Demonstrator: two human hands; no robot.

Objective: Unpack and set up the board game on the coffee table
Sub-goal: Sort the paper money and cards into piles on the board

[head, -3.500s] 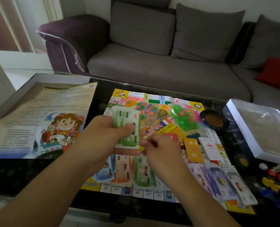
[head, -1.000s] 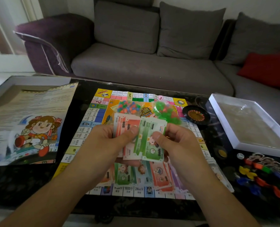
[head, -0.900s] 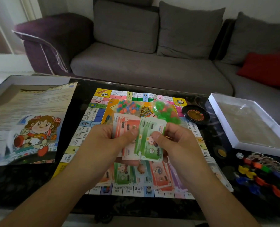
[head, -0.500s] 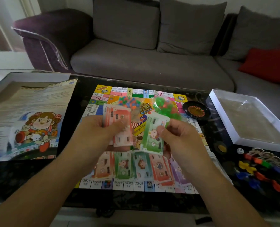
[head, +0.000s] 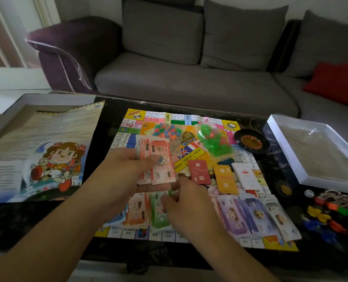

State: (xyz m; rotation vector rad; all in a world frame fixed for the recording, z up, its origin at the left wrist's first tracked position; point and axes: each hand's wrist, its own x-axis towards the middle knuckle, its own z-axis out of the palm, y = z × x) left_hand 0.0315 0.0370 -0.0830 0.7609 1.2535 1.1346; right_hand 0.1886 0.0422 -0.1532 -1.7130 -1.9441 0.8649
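**Red notes in the left hand, right hand low on the green pile**

The left hand [head: 128, 171] holds a stack of red play notes [head: 157, 160], thumb pressed on top. The long axis of the stack runs from 12 to 6 o'clock, a little tilted. The right hand [head: 186, 208] is at 5 o'clock from it, fingers curled on the green notes [head: 158, 212] that lie on the game board [head: 189, 139]. Whether it pinches one, I cannot tell.

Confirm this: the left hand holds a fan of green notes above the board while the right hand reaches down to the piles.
Wrong colour. The head view shows the left hand holding orange-red notes, not green, above the board; the right hand does reach down to the piles.
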